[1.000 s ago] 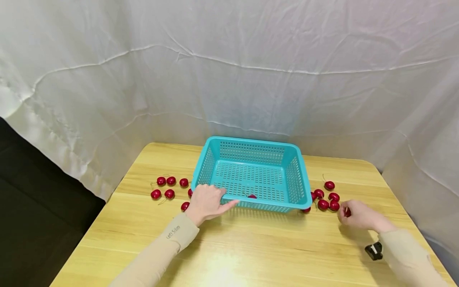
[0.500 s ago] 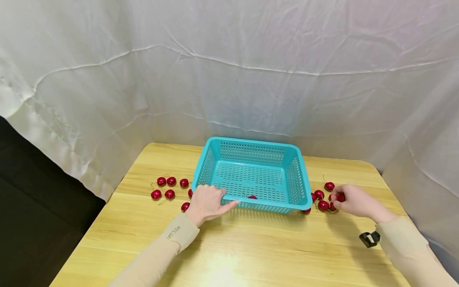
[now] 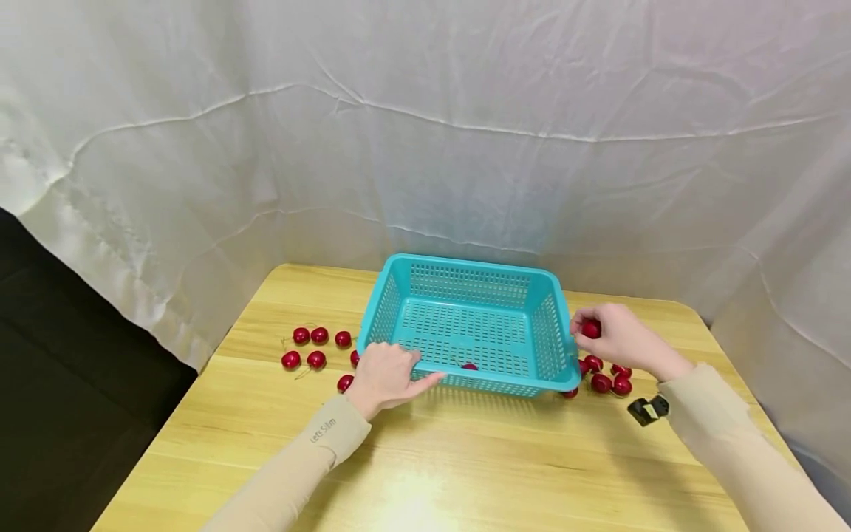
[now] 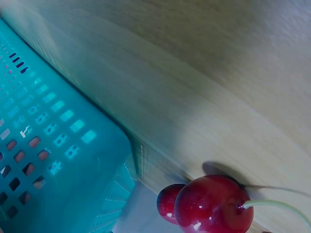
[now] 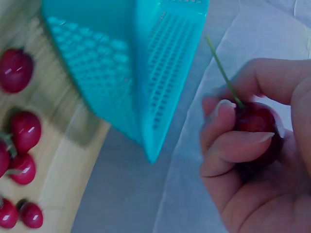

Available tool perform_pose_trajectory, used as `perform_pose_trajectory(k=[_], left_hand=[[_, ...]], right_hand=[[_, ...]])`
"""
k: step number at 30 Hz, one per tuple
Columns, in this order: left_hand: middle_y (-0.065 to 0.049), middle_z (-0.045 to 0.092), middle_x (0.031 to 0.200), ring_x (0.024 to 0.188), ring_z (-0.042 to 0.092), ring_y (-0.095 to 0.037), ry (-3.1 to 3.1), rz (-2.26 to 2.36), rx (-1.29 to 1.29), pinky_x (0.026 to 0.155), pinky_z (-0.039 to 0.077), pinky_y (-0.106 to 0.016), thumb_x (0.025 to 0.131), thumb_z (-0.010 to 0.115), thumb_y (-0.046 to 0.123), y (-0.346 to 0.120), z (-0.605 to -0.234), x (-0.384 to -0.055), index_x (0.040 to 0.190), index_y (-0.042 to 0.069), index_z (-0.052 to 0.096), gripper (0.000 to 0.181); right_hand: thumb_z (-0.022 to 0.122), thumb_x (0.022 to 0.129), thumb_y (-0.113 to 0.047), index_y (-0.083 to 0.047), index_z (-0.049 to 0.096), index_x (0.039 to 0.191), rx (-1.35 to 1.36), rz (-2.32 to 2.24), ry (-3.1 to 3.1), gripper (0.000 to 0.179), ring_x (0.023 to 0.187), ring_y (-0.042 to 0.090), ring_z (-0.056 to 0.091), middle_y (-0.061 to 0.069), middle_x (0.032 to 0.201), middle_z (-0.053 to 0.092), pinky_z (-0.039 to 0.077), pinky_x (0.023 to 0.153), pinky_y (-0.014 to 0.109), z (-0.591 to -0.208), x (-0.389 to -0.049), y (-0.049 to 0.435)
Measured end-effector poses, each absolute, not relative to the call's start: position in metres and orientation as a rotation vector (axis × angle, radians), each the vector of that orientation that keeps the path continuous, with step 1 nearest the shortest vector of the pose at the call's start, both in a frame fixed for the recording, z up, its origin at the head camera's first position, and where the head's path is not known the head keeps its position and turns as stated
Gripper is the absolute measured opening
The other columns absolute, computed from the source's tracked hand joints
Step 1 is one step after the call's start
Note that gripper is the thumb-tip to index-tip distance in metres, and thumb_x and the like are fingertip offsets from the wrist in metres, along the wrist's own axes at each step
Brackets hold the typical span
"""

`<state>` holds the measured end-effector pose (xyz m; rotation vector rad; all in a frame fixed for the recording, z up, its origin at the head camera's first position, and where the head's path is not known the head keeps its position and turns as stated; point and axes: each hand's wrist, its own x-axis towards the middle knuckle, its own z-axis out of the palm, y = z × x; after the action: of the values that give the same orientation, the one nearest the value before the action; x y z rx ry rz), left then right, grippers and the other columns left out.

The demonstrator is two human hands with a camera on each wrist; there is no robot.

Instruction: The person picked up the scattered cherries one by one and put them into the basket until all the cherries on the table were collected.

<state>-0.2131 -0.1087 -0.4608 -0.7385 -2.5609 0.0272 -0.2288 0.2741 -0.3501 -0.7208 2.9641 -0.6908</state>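
A turquoise plastic basket (image 3: 465, 378) with perforated walls stands on the table, one cherry (image 3: 469, 366) inside near its front wall. My left hand (image 3: 385, 373) grips the basket's front rim near the left corner, fingers over the edge and thumb along the outside. By the basket's right rim, my right hand (image 3: 618, 336) holds a dark red cherry (image 3: 590, 329) above the table. In the right wrist view, fingers and thumb curl round that cherry (image 5: 257, 128), and its green stem sticks out above them. Seen from the left wrist, two cherries (image 4: 214, 204) lie beside the basket.
Several cherries (image 3: 316, 360) lie to the left of the basket, and several more (image 3: 601, 383) sit close against its right side. Pale fabric (image 3: 465, 133) hangs behind the wooden table (image 3: 505, 458). Dark cloth (image 3: 66, 384) is at the far left.
My right hand has lifted a cherry from the right-hand group and carried it left and away from me to the basket's right rim. The left hand and basket stay in place.
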Motion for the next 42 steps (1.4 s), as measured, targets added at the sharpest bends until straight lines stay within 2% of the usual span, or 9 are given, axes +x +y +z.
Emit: perform_pose_trajectory(k=[7, 16, 24, 37, 42], left_hand=[[0.009, 0.007, 0.050, 0.048, 0.007, -0.006, -2.553, 0.011, -0.736, 0.041, 0.005, -0.020, 0.086, 0.056, 0.074, -0.109, -0.461, -0.214, 0.058, 0.022, 0.027, 0.066], [0.009, 0.007, 0.051, 0.049, 0.007, -0.006, -2.560, 0.008, -0.734, 0.041, 0.005, -0.020, 0.086, 0.055, 0.074, -0.109, -0.461, -0.214, 0.058, 0.022, 0.028, 0.065], [0.009, 0.007, 0.051, 0.048, 0.008, -0.006, -2.578, -0.011, -0.727, 0.040, 0.007, -0.020, 0.086, 0.055, 0.074, -0.110, -0.463, -0.214, 0.058, 0.022, 0.026, 0.066], [0.009, 0.008, 0.051, 0.047, 0.006, -0.005, -2.542, 0.010, -0.743, 0.039, 0.006, -0.019, 0.087, 0.054, 0.074, -0.109, -0.466, -0.215, 0.058, 0.023, 0.026, 0.065], [0.009, 0.008, 0.051, 0.047, 0.006, -0.005, -2.557, -0.008, -0.750, 0.040, 0.006, -0.019, 0.087, 0.054, 0.074, -0.109, -0.463, -0.214, 0.059, 0.022, 0.025, 0.066]], right_hand=[[0.067, 0.089, -0.007, -0.004, 0.067, 0.092, -0.743, -0.791, 3.034, 0.005, 0.056, 0.012, 0.047, 0.006, 0.076, 0.065, 0.041, 0.050, 0.023, -0.341, -0.250, 0.240], [0.064, 0.091, -0.007, -0.007, 0.069, 0.093, -0.792, -0.894, 3.037, 0.005, 0.063, 0.017, 0.051, 0.010, 0.085, 0.070, 0.045, 0.056, 0.025, -0.330, -0.279, 0.204], [0.061, 0.092, -0.009, -0.006, 0.068, 0.096, -0.827, -0.973, 3.027, 0.009, 0.065, 0.020, 0.051, 0.012, 0.087, 0.069, 0.045, 0.058, 0.027, -0.322, -0.300, 0.172], [0.058, 0.093, -0.008, -0.004, 0.065, 0.093, -0.808, -0.754, 2.979, 0.008, 0.071, 0.022, 0.056, 0.012, 0.087, 0.068, 0.049, 0.069, 0.033, -0.352, -0.338, 0.141], [0.062, 0.094, -0.009, -0.002, 0.067, 0.098, -0.806, -0.595, 2.925, 0.010, 0.069, 0.020, 0.054, 0.012, 0.090, 0.069, 0.049, 0.069, 0.033, -0.364, -0.345, 0.131]])
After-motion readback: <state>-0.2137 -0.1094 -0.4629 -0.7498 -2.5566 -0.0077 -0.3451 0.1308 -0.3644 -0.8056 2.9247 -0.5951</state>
